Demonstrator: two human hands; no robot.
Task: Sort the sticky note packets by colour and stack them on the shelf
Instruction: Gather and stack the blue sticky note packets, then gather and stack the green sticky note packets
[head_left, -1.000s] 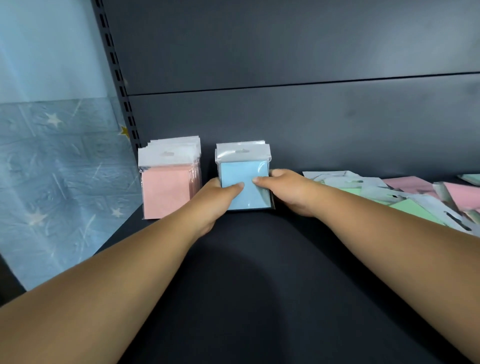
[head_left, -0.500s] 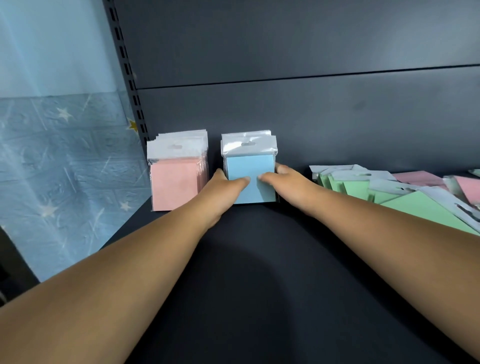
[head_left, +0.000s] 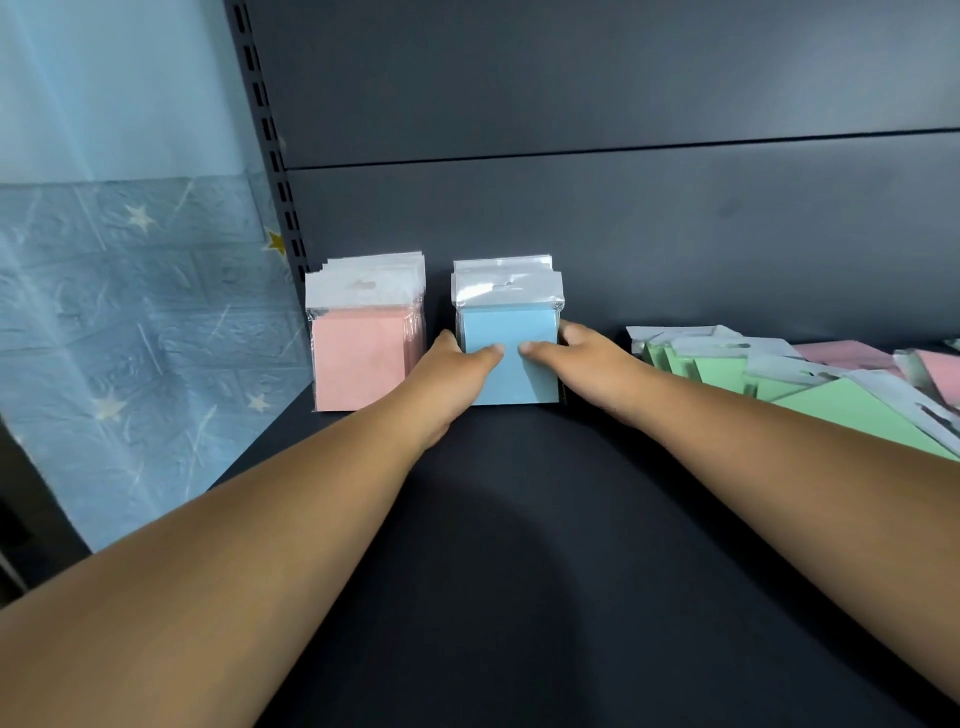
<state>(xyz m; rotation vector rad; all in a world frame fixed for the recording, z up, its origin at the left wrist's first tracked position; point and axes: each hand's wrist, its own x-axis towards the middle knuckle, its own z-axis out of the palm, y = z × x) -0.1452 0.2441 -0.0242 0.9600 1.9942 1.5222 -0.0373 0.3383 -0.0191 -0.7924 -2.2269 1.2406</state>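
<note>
A stack of blue sticky note packets (head_left: 506, 322) stands upright against the dark back panel of the shelf (head_left: 519, 545). My left hand (head_left: 447, 379) grips its left side and my right hand (head_left: 587, 369) grips its right side, both thumbs pressed on the front packet. To its left stands an upright stack of pink packets (head_left: 361, 353), apart from my left hand. On the right, loose green packets (head_left: 810, 384) and pink packets (head_left: 852, 356) lie flat in an overlapping heap.
The slotted shelf upright (head_left: 270, 156) runs up at the left, with a blue star-patterned wall (head_left: 130, 322) beyond it. The dark back panel (head_left: 623, 218) closes the shelf behind the stacks. Bare shelf surface lies between my forearms.
Both hands stay on the blue stack. The view has shifted right and down, so more of the green heap shows; the blue packets look squared up closer to the back panel.
</note>
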